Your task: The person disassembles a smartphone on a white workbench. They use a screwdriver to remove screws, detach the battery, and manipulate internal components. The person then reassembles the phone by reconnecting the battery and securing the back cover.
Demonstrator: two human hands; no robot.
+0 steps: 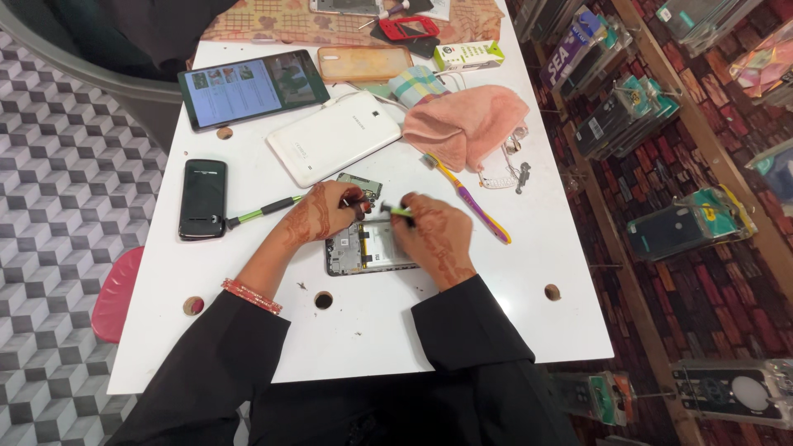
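Head view: left hand (324, 211) fingers pinch a small part, right hand (434, 234) pinches green tool (401, 212) over opened phone (363, 249).

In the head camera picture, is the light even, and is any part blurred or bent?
Head view: light is soft and even, with faint shadows under the left hand and right hand; the opened phone looks slightly soft; the white table edges splay outward, a wide-lens effect; no strong glare on the lit tablet.

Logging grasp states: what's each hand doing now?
Left hand: closed on a small dark tool.
Right hand: closed on a green-tipped tool over the opened phone.
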